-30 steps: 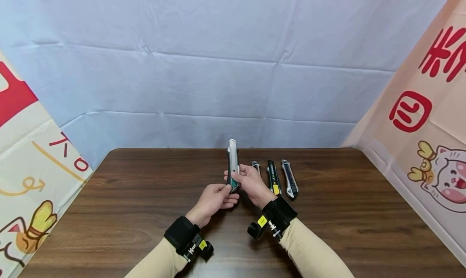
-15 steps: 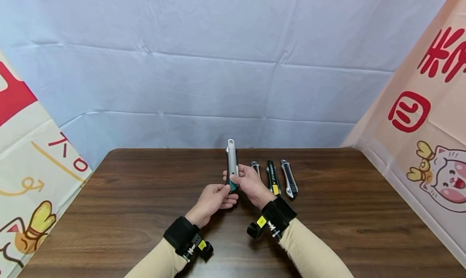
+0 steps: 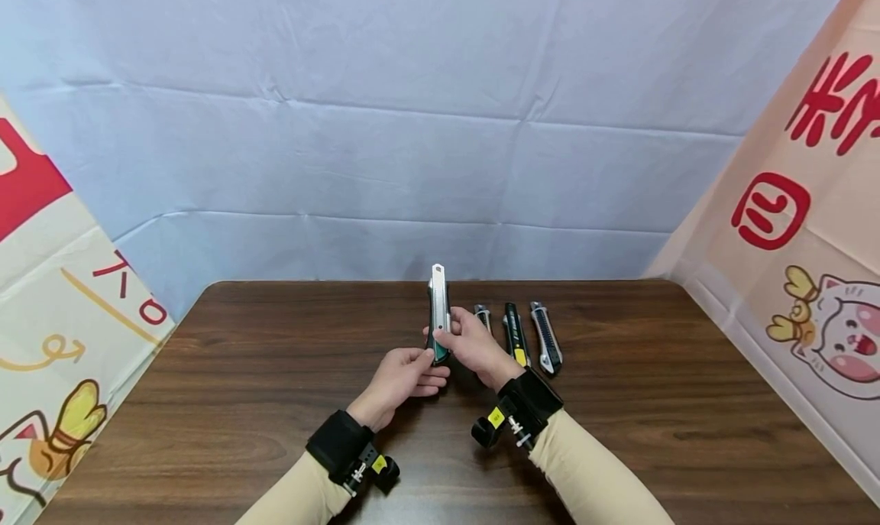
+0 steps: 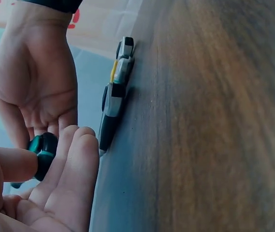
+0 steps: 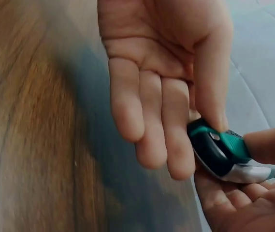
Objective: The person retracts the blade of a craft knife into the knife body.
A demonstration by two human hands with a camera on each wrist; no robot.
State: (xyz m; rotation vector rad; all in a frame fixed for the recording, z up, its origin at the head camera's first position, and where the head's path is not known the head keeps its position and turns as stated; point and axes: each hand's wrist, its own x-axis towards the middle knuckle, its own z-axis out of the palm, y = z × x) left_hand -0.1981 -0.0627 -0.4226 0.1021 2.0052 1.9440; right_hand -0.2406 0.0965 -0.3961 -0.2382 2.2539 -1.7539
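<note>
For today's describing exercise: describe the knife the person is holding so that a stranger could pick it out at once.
On the brown table, near its far edge, three knives lie in a row. Just left of them, both hands hold a fourth knife. It alone is off the table, silver with a green end.

Head view high above the table, facing forward-down; both wrist views close, sharing the knife butt.

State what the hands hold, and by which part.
Both hands, left hand and right hand, pinch the utility knife at its green butt end; its tip points away.
</note>
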